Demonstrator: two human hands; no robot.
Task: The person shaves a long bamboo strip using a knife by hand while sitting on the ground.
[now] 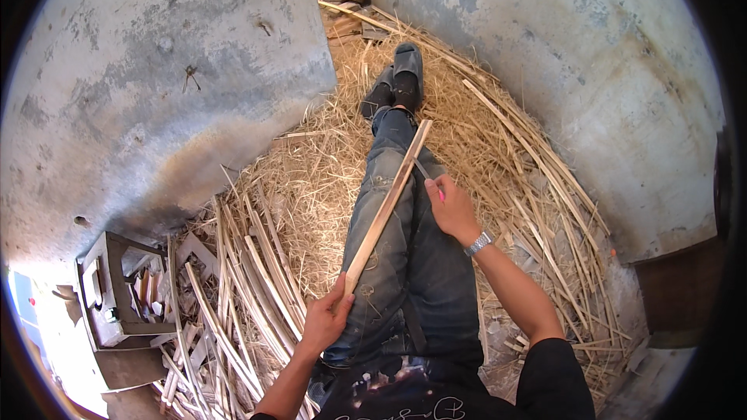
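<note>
I sit on the ground with my legs in worn jeans (405,264) stretched out ahead. My left hand (327,317) grips the near end of a long pale bamboo strip (389,202) that slants up across my thighs toward my feet. My right hand (451,206), with a wristwatch on the wrist, is closed around a knife with a pink handle (440,194). Its blade (421,169) lies against the right edge of the strip near its far half.
Straw-like shavings (311,179) cover the floor around my legs. Cut bamboo strips (249,288) are piled at my left, longer ones (529,148) along the right wall. A small overturned stool (109,295) lies far left. Stained concrete walls (156,70) close in both sides.
</note>
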